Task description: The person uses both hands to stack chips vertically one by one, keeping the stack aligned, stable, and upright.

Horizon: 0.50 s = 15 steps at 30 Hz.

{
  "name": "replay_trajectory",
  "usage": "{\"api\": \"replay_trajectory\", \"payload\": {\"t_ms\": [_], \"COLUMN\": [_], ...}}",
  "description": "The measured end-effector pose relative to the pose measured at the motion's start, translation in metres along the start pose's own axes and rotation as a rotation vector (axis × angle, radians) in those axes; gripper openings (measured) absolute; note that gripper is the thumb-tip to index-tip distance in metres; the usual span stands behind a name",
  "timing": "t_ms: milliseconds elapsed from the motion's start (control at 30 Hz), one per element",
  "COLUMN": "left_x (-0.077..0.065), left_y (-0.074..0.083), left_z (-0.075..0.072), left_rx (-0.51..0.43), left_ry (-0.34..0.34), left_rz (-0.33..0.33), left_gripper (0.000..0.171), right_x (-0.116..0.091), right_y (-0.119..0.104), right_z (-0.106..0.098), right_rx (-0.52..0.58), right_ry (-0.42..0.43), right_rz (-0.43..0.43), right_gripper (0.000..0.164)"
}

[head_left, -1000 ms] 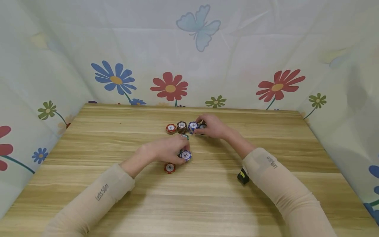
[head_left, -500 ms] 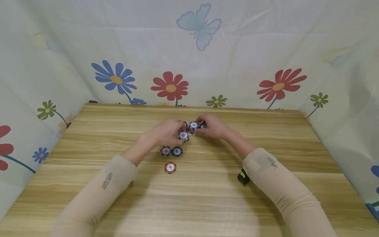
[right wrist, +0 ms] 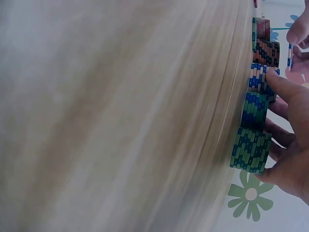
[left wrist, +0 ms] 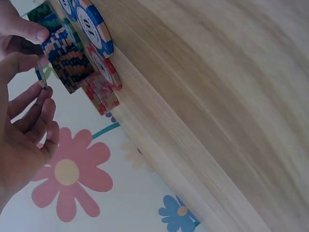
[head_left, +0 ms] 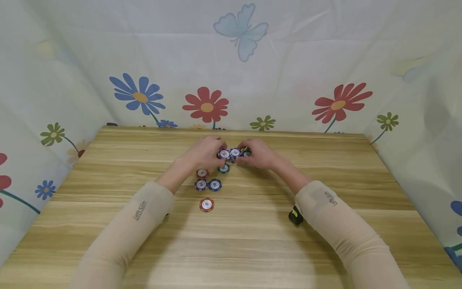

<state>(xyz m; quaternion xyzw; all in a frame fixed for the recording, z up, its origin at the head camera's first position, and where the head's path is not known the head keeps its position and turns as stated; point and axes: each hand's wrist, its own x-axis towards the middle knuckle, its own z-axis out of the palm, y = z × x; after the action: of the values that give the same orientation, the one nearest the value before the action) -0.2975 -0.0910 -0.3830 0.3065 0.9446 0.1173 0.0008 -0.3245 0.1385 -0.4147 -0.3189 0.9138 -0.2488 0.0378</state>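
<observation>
In the head view my left hand (head_left: pixel 206 152) pinches a blue poker chip (head_left: pixel 224 154) by its edge. This chip hovers just left of a blue chip stack (head_left: pixel 236 152), above the row of stacks. In the left wrist view the pinched chip (left wrist: pixel 40 75) is seen nearly edge-on, apart from the brown stack (left wrist: pixel 73 70). My right hand (head_left: pixel 261 154) holds the blue stack between thumb and fingers. The right wrist view shows the thumb against that blue stack (right wrist: pixel 258 77). A dark blue-green stack (right wrist: pixel 254 110) and a green stack (right wrist: pixel 251 151) stand beside these fingers.
Nearer lie loose chips: a green one (head_left: pixel 223 168), a red one (head_left: pixel 202 173), two blue ones side by side (head_left: pixel 201 184), and another red one (head_left: pixel 207 204). A small black object (head_left: pixel 295 216) sits by the right sleeve. A red stack (left wrist: pixel 100 92) ends the row.
My left hand has carried the blue chip away from me, from beside the loose chips to the row of stacks, uncovering loose chips behind it. My right hand has stayed at the blue stack.
</observation>
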Motion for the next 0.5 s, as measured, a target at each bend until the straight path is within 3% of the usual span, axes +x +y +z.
{"api": "replay_trajectory", "payload": {"t_ms": [233,500], "left_x": [0.009,0.017], "left_y": [0.005,0.009], "left_z": [0.000,0.003], "left_rx": [0.031,0.077], "left_ry": [0.016,-0.030], "left_rz": [0.001,-0.006], "left_gripper": [0.041,0.038], "right_x": [0.000,-0.001], "right_y": [0.001,0.003], "right_z": [0.000,0.001], "right_rx": [-0.010,-0.022], "right_ry": [0.008,0.014], "right_rz": [-0.013,-0.027], "right_gripper": [0.036,0.039]}}
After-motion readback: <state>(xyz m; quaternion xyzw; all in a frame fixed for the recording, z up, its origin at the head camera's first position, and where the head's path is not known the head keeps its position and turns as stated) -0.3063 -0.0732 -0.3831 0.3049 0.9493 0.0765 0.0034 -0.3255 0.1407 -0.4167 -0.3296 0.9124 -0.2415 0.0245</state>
